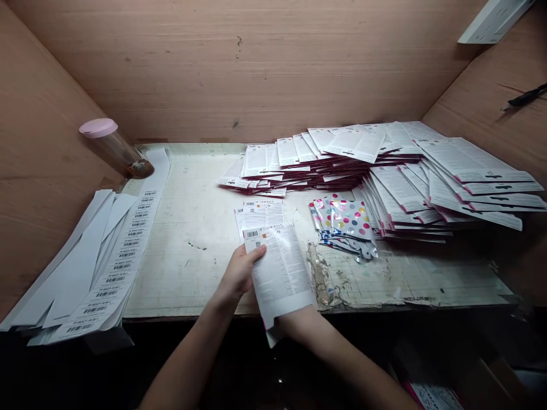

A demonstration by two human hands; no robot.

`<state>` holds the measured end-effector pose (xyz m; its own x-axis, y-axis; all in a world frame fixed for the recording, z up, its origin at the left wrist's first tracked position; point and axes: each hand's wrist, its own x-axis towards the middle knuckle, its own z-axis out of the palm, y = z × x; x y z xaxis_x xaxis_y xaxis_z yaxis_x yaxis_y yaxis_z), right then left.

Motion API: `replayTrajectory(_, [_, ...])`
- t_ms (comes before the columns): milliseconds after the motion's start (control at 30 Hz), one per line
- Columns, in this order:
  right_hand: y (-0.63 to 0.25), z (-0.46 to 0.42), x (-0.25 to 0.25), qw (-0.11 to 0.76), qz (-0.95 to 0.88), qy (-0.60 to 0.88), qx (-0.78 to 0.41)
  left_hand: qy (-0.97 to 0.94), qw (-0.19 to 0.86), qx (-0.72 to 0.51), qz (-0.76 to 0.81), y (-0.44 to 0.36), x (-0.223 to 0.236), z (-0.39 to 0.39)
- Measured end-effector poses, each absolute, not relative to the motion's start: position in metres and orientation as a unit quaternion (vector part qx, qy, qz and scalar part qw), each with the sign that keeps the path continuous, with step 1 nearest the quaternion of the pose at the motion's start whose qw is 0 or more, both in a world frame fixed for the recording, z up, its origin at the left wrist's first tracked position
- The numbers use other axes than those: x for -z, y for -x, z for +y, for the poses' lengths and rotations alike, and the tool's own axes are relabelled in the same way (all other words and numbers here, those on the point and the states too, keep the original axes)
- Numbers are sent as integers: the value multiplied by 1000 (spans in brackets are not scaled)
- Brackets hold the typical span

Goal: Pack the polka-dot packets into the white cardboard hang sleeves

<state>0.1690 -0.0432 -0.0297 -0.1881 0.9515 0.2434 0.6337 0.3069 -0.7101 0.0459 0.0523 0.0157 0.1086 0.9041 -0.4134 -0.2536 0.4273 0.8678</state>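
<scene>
My left hand pinches the left edge of a white printed packet, its thumb lying on the front face. The packet is tilted at the table's front edge, its lower end gaping open. At that lower end my right hand disappears into or behind the packet. Only the wrist and forearm show, and the fingers are hidden. Just beyond, a couple more white printed packets lie on the table. To the right lie clear-wrapped polka-dot pieces, with blue patterned ones under them.
White packets with pink edges form large overlapping piles at the back and right. Strips of barcode labels lie at the left. A pink-lidded bottle leans against the left wall. The table's front edge is chipped.
</scene>
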Motion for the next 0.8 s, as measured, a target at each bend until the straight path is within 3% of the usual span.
replayTrajectory(167, [-201, -80, -3, 297, -803, 492, -157, -385, 582, -481, 531, -33, -4, 92])
replayTrajectory(267, [-227, -67, -3, 354, -770, 512, -142, -457, 471, -501, 564, -38, -1, 93])
replayTrajectory(333, [-238, -49, 10, 391, -741, 526, -145, -591, 320, -443, 594, -42, 2, 80])
replayTrajectory(433, [-243, -25, 34, 402, -736, 524, -149, -815, 139, -231, 513, -43, 15, 47])
replayTrajectory(567, [-237, -11, 49, 368, -739, 546, -143, -912, 102, -94, 387, -31, 34, 12])
replayTrajectory(800, [-231, 1, 46, 332, -750, 556, -137, -916, 72, -82, 385, -24, 41, 9])
